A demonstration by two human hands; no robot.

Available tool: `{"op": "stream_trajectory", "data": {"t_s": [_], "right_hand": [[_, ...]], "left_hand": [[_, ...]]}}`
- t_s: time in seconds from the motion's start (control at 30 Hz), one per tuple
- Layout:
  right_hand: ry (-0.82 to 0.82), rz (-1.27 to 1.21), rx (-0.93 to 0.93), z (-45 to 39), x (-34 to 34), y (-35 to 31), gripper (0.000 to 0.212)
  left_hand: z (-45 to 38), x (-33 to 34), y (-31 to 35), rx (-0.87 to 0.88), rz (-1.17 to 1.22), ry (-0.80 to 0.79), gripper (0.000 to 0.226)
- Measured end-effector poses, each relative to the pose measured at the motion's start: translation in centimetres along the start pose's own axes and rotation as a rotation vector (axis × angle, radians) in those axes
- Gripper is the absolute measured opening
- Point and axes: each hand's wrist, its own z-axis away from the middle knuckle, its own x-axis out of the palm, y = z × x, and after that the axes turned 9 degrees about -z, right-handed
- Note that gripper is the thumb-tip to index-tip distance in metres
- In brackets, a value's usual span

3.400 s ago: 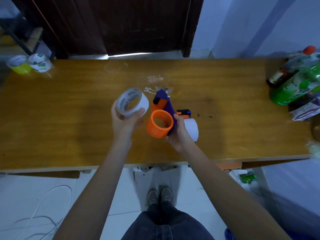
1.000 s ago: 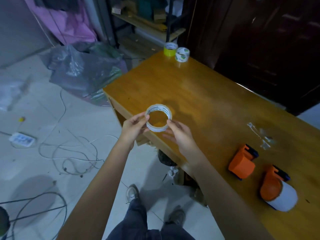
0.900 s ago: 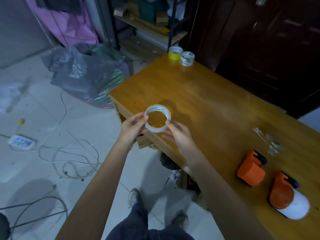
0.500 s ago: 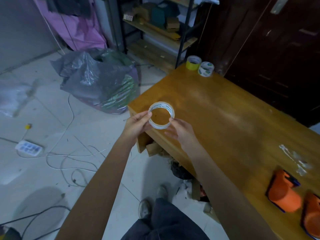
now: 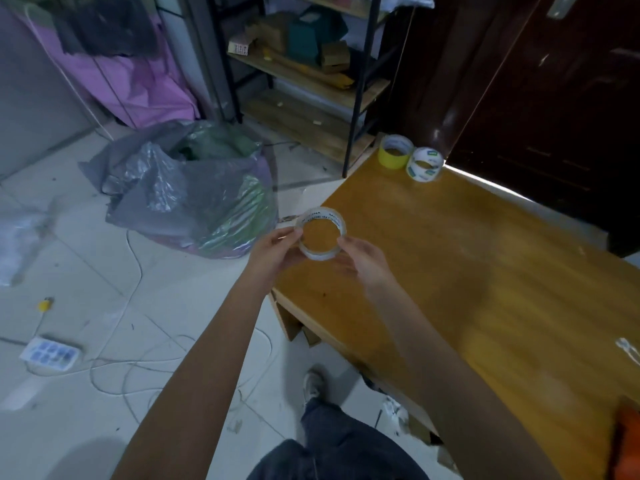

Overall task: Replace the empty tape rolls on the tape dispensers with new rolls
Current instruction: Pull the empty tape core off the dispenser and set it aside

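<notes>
I hold an empty white tape core [image 5: 307, 220] between both hands over the left end of the wooden table [image 5: 485, 265]. My left hand [image 5: 273, 249] pinches its left rim and my right hand [image 5: 363, 259] grips its right rim. A yellow tape roll [image 5: 394, 156] and a white roll with green print [image 5: 425, 165] stand side by side at the table's far left corner. Only an orange sliver of a tape dispenser [image 5: 628, 445] shows at the bottom right edge.
A grey plastic bag [image 5: 187, 195] full of rubbish lies on the floor left of the table. Loose cables and a power strip [image 5: 50, 355] lie on the tiles. A metal shelf [image 5: 311, 74] stands behind the table's corner, beside a dark door [image 5: 554, 98].
My view has swung further left with the core held in both hands. The two orange dispensers have slid almost out of view at the right, and the rubbish bag has come closer.
</notes>
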Motion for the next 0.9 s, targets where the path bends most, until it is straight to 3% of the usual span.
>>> {"op": "stream_trajectory", "data": {"t_s": [0.07, 0.23, 0.53, 0.7, 0.9], "right_hand": [[0.022, 0.018, -0.004, -2.1, 0.5, -0.8, 0.004], [0.087, -0.063, -0.006, -5.9, 0.9, -2.0, 0.032], [0.416, -0.159, -0.046, -11.9, 1.8, -4.4, 0.033], [0.600, -0.103, -0.122, -15.1, 2.3, -5.5, 0.027], [0.744, -0.005, -0.054, -18.8, 1.4, -6.5, 0.031]], "left_hand": [[-2.1, 0.2, 1.1, 0.009, -0.002, -0.002, 0.030], [-7.0, 1.6, 2.7, -0.011, -0.037, -0.047, 0.031], [-15.6, 5.0, 5.6, -0.009, -0.229, -0.106, 0.039], [-19.8, 7.2, 7.0, -0.052, -0.305, -0.172, 0.037], [-23.7, 10.3, 7.6, -0.097, -0.333, -0.238, 0.032]]}}
